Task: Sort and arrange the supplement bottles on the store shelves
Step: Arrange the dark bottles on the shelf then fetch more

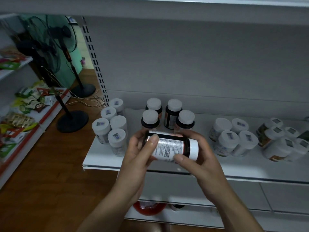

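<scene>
A dark supplement bottle [170, 146] with a white cap and a printed label lies on its side above the front of the white shelf [103, 158]. My left hand [138, 156] grips its base end, thumb across the label. My right hand [200, 156] holds the cap end, thumb on the label's lower edge. Behind it several dark bottles with white caps [167, 113] stand upright. A cluster of white bottles [112, 126] stands at the shelf's left end. More white bottles [232, 136] stand to the right.
Another group of white-capped bottles [282, 139] crowds the far right of the shelf. Two standing fans [50, 47] stand on the wooden floor at left, beside a shelf of snack packets [25, 104]. A red object [148, 208] lies on the lower shelf.
</scene>
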Demonstrator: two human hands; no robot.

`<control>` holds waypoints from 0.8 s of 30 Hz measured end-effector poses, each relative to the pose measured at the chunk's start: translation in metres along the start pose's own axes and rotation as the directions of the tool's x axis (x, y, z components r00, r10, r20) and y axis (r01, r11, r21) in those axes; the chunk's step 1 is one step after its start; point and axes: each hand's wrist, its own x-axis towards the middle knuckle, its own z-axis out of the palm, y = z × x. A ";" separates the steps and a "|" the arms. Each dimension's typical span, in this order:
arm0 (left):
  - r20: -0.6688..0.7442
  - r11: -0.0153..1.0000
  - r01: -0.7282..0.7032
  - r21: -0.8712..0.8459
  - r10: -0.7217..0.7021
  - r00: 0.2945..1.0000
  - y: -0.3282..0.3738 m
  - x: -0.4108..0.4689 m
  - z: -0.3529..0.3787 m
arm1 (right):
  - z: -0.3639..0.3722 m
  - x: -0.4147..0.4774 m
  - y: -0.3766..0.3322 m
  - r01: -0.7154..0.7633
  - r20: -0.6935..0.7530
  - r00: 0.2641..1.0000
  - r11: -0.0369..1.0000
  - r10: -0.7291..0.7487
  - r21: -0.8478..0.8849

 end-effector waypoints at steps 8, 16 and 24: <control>0.234 0.975 -0.138 0.174 0.095 0.968 0.009 -0.001 -0.021 | -0.002 -0.003 -0.004 -0.126 -0.028 0.992 0.992 0.126 0.013; 0.211 0.981 -0.121 0.154 0.087 0.974 0.002 -0.002 -0.018 | -0.003 -0.004 -0.007 -0.098 -0.058 0.993 0.995 0.099 0.034; 0.131 0.981 -0.060 0.183 0.036 0.991 0.001 -0.001 -0.016 | -0.004 -0.008 -0.008 -0.045 -0.019 0.999 0.998 0.046 0.037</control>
